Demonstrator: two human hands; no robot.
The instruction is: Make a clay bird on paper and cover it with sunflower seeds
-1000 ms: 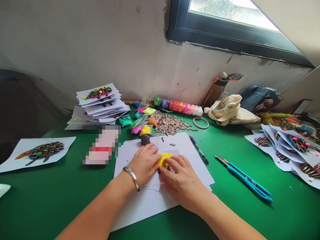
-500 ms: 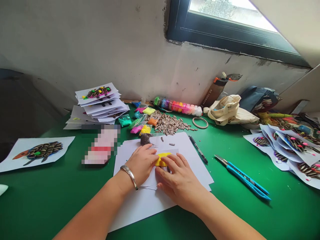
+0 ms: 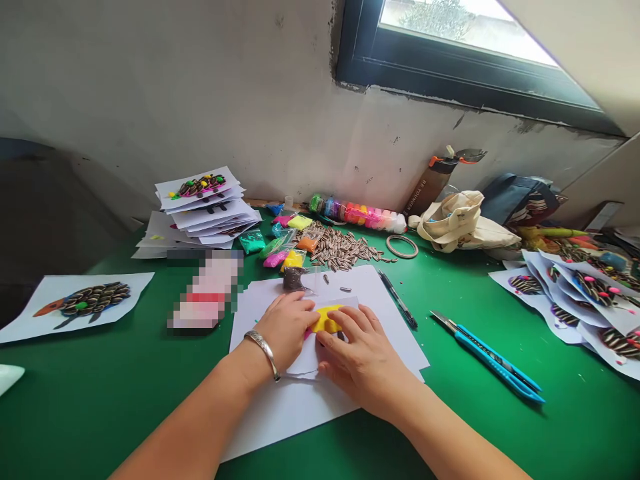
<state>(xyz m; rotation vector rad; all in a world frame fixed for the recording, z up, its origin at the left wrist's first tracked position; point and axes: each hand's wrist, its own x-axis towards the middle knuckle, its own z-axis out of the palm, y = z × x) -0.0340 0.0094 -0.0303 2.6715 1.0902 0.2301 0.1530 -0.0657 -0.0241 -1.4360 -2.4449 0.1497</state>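
Observation:
A flattened yellow piece of modelling clay (image 3: pixel 327 319) lies on a small white paper between my hands. A bit of pink shows under its left end and something dark at its lower right, partly covered by fingers. My left hand (image 3: pixel 287 330), with a silver bracelet at the wrist, lies over the paper's left side, its fingers outstretched and fingertips at the clay's left edge. From the right, my right hand (image 3: pixel 357 347) arches over the clay with fingers spread, the fingertips touching its right part. Larger white sheets (image 3: pixel 280 420) lie beneath.
Bags of coloured clay (image 3: pixel 253 241), sunflower seeds (image 3: pixel 343 247) and a tape roll (image 3: pixel 401 247) lie behind. A pen (image 3: pixel 399 300) and blue utility knife (image 3: pixel 493 360), blade out, are at right. Seed pictures lie at left (image 3: pixel 93 303) and right (image 3: pixel 590 300); a bottle (image 3: pixel 430 180) leans by the wall.
The view has shifted slightly. More of the yellow clay shows, and pink has come into view at its left end. Both hands stay about the clay.

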